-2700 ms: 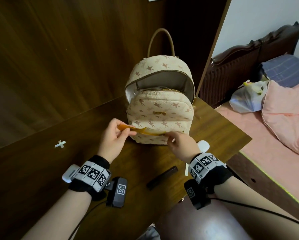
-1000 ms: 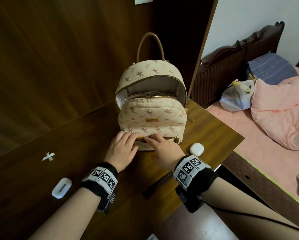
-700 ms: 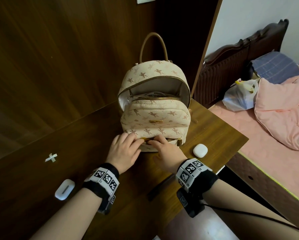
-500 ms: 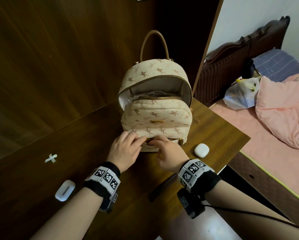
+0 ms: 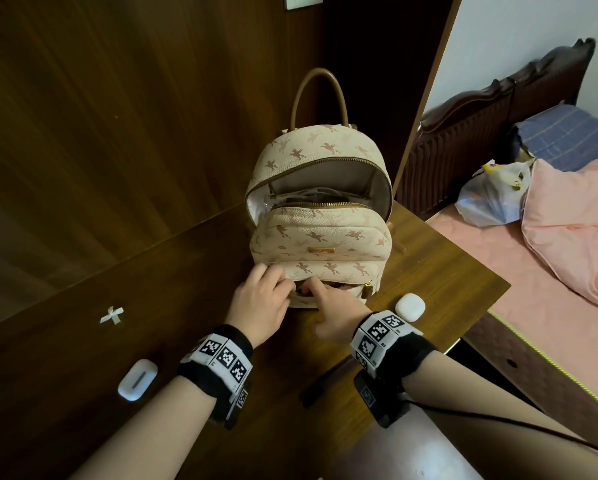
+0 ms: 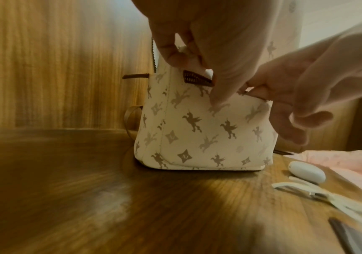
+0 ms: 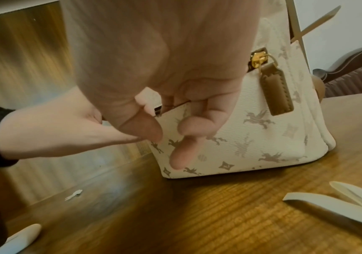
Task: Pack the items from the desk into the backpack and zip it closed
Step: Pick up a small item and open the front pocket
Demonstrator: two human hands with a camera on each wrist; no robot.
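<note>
The cream backpack [image 5: 320, 233] with a horse print stands upright on the desk, its main compartment unzipped and gaping. Its low front pocket is open too, with the brown zipper pull [image 7: 276, 89] at the pocket's right end. My left hand [image 5: 280, 282] grips the pocket's upper edge, fingers curled over it and thumb on the front panel [image 6: 197, 134]. My right hand [image 5: 316, 289] pokes its index finger into the pocket opening while the other fingers [image 7: 197, 125] hang loosely. The orange comb is not in sight.
On the dark wooden desk [image 5: 152, 306] lie a white earbud case [image 5: 410, 306] right of the bag, a white oblong device [image 5: 137, 379] at the left, a dark bar [image 5: 325, 382] under my right wrist and a white hair clip [image 6: 319, 194]. A bed stands to the right.
The orange comb both hands held in front of the bag 2.7 s ago is gone from view. Both hands dropped to the front pocket and have stayed there over the last second.
</note>
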